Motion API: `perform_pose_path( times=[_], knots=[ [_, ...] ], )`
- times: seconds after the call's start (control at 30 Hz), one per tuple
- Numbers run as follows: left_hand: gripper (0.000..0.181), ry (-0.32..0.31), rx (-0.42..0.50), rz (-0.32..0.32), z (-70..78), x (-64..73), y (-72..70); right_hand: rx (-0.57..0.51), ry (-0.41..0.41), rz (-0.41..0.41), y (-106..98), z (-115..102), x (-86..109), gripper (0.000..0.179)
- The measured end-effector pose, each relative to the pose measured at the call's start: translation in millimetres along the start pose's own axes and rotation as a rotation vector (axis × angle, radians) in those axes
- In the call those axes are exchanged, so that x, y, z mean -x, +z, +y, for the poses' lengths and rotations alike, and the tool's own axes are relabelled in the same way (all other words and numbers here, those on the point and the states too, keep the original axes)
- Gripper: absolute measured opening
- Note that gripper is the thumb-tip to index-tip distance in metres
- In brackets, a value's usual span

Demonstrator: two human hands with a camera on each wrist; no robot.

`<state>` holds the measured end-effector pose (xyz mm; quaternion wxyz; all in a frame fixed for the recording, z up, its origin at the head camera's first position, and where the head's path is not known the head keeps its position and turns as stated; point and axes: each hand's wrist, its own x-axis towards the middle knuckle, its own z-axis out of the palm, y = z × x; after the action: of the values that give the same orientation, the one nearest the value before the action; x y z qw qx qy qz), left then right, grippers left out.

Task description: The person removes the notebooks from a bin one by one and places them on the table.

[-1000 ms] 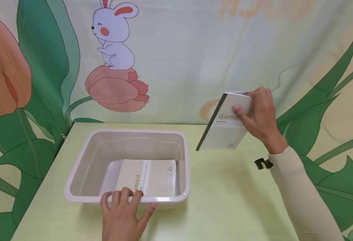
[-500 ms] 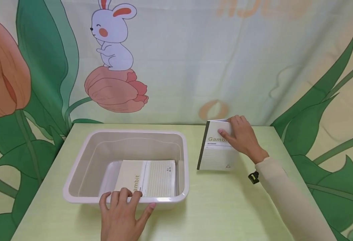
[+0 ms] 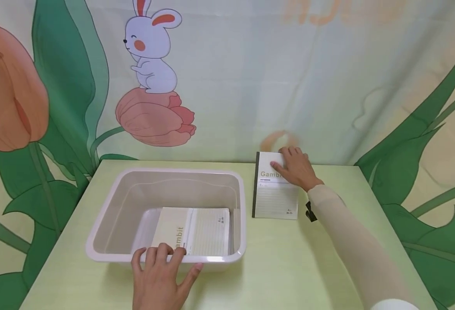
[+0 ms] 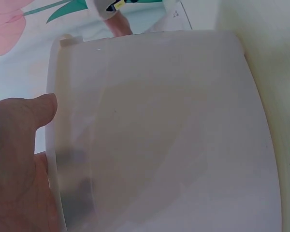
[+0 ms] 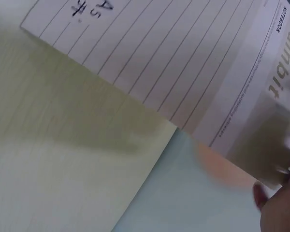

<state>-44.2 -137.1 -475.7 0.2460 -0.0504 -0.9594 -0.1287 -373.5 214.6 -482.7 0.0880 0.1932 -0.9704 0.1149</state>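
My left hand [image 3: 159, 277] grips the near rim of a beige plastic basin [image 3: 113, 258], its fingers bent over the edge and its thumb outside. The left wrist view shows the basin's outer wall [image 4: 159, 140] filling most of the picture. Inside, at the right, lies a cream "Gambit" notebook [image 3: 208, 232], lettering turned sideways. Right of the basin, a matching notebook [image 3: 275, 200] with a dark spine is close over the table, cover up. My right hand [image 3: 298, 168] pinches its upper right corner, thumb on the cover. In the right wrist view, this notebook [image 5: 183, 67] slants across the top.
The pale green table [image 3: 289, 267] extends to the right of the basin and in front of it. Behind its back edge hangs a printed cloth [image 3: 231, 86] with a rabbit and tulips.
My right hand has brought the notebook down and to the left, from raised and tilted to nearly flat at the table. The left hand keeps its grip on the basin.
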Motion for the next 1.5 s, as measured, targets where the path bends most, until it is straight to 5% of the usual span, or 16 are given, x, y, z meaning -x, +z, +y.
perform_pose_path(
  times=[0.2,0.47,1.17,1.5],
  knots=[
    [0.055,0.003,-0.001,-0.010,2.5,1.6,2.3,0.020,0.037,-0.076,2,6,2.2,0.069],
    [0.059,0.006,-0.003,0.004,2.5,0.5,1.9,0.003,0.003,-0.036,-8,-1,4.1,0.066],
    [0.058,0.005,0.005,0.015,0.8,0.7,2.5,-0.007,-0.352,0.238,-84,-62,30.8,0.060],
    [0.057,-0.002,0.004,0.010,0.7,0.8,2.0,0.008,-0.519,0.282,-115,-104,35.8,0.060]
  ],
)
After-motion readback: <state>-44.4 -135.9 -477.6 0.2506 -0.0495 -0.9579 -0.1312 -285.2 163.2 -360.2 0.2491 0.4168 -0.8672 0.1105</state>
